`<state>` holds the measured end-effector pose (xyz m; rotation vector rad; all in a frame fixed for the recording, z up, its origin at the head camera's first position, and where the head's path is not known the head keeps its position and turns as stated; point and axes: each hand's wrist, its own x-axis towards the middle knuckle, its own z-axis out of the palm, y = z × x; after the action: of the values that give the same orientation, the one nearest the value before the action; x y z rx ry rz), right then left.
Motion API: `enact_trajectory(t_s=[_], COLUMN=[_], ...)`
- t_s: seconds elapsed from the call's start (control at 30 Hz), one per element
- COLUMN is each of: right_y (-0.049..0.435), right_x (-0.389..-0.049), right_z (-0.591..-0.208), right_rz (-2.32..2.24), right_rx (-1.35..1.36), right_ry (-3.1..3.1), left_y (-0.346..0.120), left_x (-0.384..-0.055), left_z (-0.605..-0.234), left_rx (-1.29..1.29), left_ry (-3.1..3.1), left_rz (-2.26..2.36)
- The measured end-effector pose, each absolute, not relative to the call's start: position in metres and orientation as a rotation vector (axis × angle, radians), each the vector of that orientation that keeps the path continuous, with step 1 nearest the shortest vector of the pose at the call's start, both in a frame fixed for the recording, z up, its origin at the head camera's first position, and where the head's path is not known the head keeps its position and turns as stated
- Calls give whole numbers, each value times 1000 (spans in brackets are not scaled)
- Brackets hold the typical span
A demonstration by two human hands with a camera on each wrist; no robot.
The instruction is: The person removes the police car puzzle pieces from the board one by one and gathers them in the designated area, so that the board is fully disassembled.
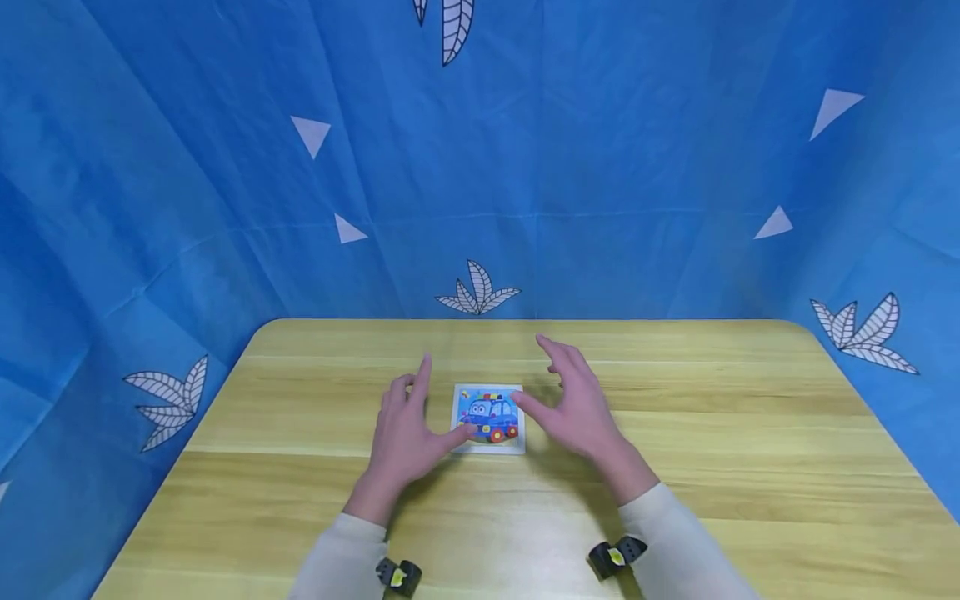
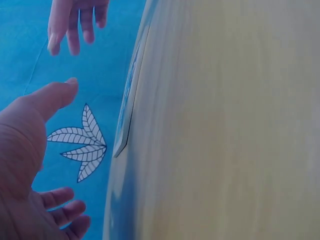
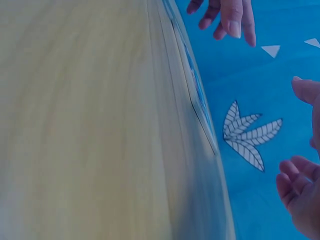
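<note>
Hanging behind everything: a blue cloth (image 1: pixel 600 150), printed with leaves and pale triangles. In front, a wood-grain worktop (image 1: pixel 750 458), far corners rounded. Pale sleeves (image 1: pixel 341 558) at the near edge.

Left hand (image 1: pixel 405 435) and right hand (image 1: pixel 577 410) flank a picture board, one each side, palms turned roughly inward. Both grips released: fingers extended or loosely bent, thumbs apart, nothing in either. Wrist views show air between thumbs and board; both hands hover above it.

Picture board (image 1: pixel 489 418): thin, flat on the worktop, between the two hands. Lies to the right of the left grip, to the left of the right grip. Outline near square; long axis not certain from this slant. Neither hand clearly nearer. From the head view, left thumb overlaps the near-left corner, right thumb tip overlaps the right side, farther back.

Smallest: printed blue car (image 1: pixel 491 415) on the board, red wheels.
</note>
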<state>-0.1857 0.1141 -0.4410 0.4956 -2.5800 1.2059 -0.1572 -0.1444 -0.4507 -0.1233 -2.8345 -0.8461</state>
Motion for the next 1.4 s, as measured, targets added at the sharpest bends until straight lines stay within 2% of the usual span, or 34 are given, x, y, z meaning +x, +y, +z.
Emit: enact_trajectory(t_s=[0.47,0.97,1.4], right_y=[76,56,52], right_x=[-207,-229,-235], right_z=[-452,-465,-471], right_rz=[1385,1402,1463], right_rx=[726,877,825], right_ry=[-2619,-2746,-2807], left_y=[-130,-126,-126], left_x=[-160,-161,-162], left_z=[-460,-468,-469], left_rx=[-105,-172,-231], left_ry=[-2893,-2933,-2972], left_rz=[-1100,-1094,-1006])
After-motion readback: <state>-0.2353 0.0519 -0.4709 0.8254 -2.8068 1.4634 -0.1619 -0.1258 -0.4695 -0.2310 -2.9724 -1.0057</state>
